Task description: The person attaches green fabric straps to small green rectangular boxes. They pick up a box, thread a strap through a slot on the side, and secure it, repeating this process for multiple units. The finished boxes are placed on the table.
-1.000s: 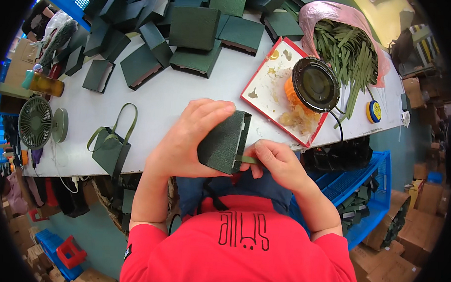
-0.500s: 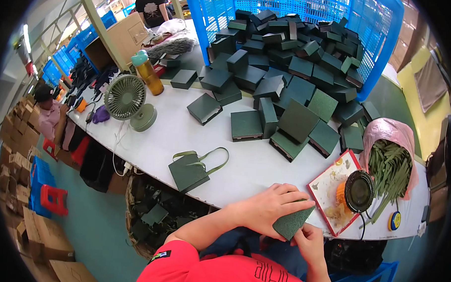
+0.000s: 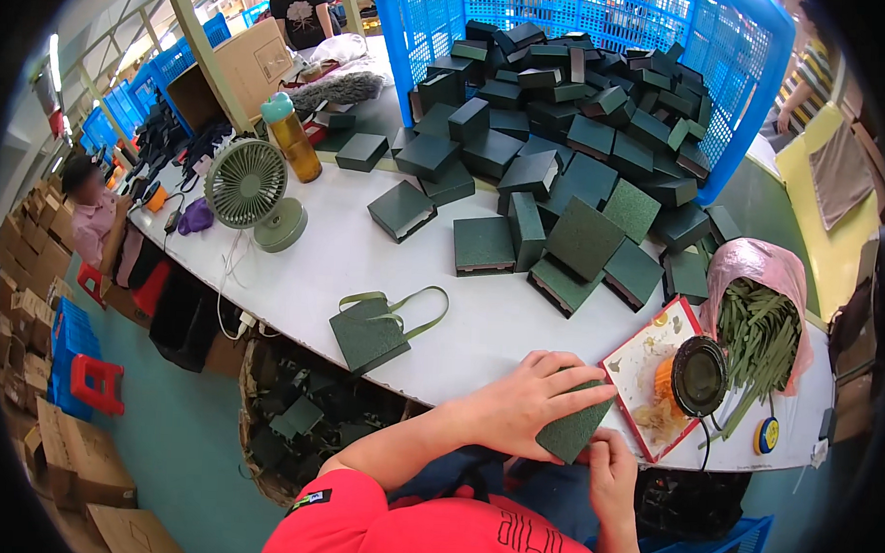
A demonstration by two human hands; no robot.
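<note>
My left hand (image 3: 521, 401) lies flat over a dark green box (image 3: 576, 429) at the white table's near edge, fingers spread across its top. My right hand (image 3: 613, 470) grips the same box from below, close to my body. A finished green box with ribbon handles (image 3: 374, 331) lies on the table to the left of my hands. To the right sit a red-rimmed white tray (image 3: 644, 369) with a round black pot (image 3: 700, 375) on it, and a pink bag of green ribbon strips (image 3: 760, 331).
A big heap of dark green boxes (image 3: 554, 154) spills from a tipped blue crate (image 3: 607, 19) at the back. A green desk fan (image 3: 248, 187) and an orange bottle (image 3: 291, 140) stand at the left. A basket of boxes (image 3: 301, 418) sits under the table. Other people work beyond.
The view has swung from straight down at the box to the left and out over the table. Both hands keep hold of the green box at the table's edge.
</note>
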